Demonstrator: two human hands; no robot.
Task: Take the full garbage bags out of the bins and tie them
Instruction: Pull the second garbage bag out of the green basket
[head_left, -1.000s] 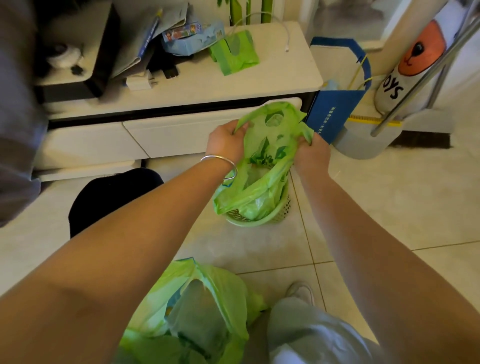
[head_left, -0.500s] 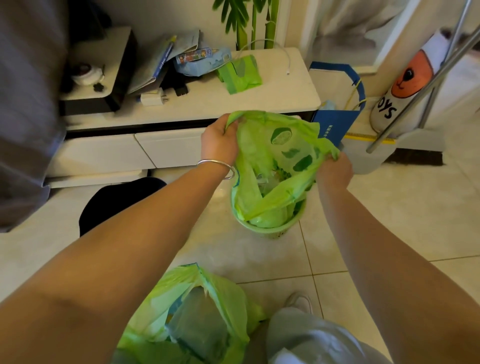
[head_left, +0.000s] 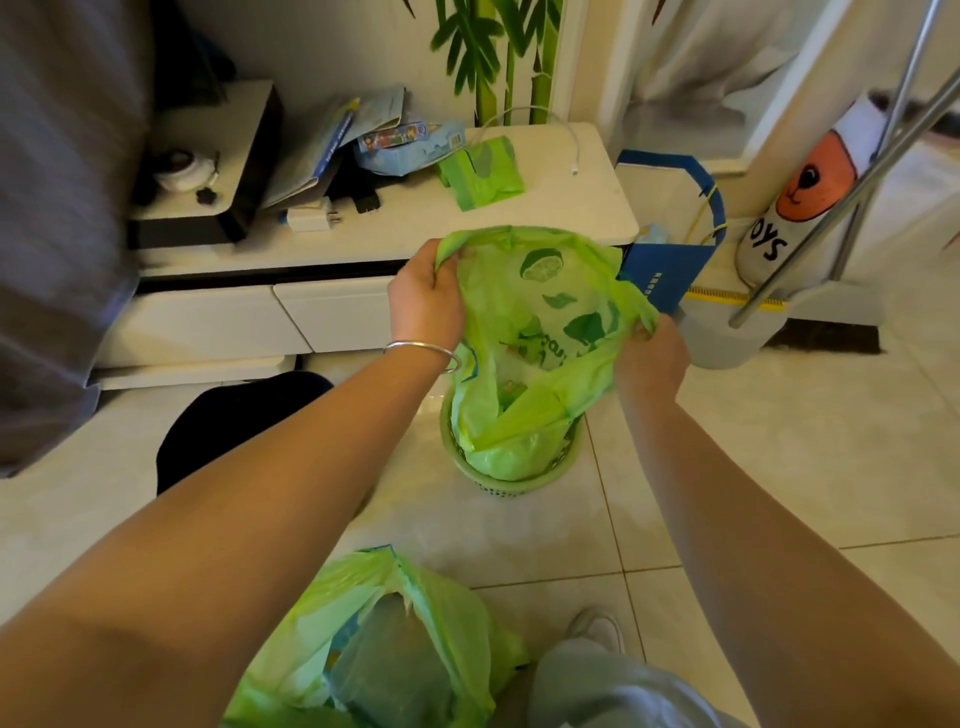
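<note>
My left hand (head_left: 423, 306), silver bangle (head_left: 423, 349) on wrist, fingers curled round left rim of thin light-green plastic garbage bag (head_left: 540, 358). Bag mouth stretched open between my hands, lower part sitting inside small round green mesh bin (head_left: 511, 480) on tiled floor below my fingers. My right hand (head_left: 649, 358) pinches bag's right rim. Second crumpled green plastic bag (head_left: 384, 649) near my feet.

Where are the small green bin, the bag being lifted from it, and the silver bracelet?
green bin (head_left: 511, 480), head view, front rim.
garbage bag (head_left: 540, 415), head view, lower side.
silver bracelet (head_left: 421, 346), head view, top of band.
</note>
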